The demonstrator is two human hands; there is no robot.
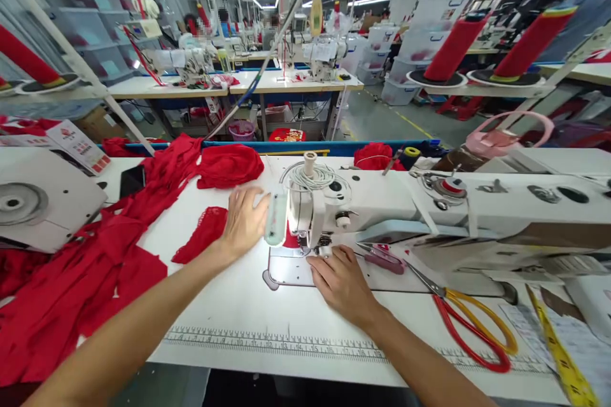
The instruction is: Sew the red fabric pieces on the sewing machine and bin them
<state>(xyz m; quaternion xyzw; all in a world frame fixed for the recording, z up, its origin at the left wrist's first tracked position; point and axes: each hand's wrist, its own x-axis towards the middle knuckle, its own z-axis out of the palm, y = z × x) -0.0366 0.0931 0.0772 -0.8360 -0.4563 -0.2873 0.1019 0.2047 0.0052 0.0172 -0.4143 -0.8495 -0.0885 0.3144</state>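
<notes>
My left hand [245, 221] is beside the left end of a white sewing machine [382, 200], next to a pale clear-green cover plate [275, 219]. Its fingers look spread and slightly blurred, with nothing visible in them. Beneath the machine head, my right hand [341, 283] rests over the metal needle plate [289, 269]. Those fingers are bent together, tips close to the presser foot and needle; whatever they pinch is hidden or too small to make out. A bit of red fabric [289, 236] shows behind the needle area. A red lace piece [203, 234] lies left of my left wrist.
Red fabric strips [114, 254] heap across the left side, with a red bundle [229, 165] behind. Scissors [470, 318] with red and yellow handles, small pink-handled snips [386, 259] and a yellow tape measure [561, 356] lie right. A printed ruler [267, 340] runs along the front edge.
</notes>
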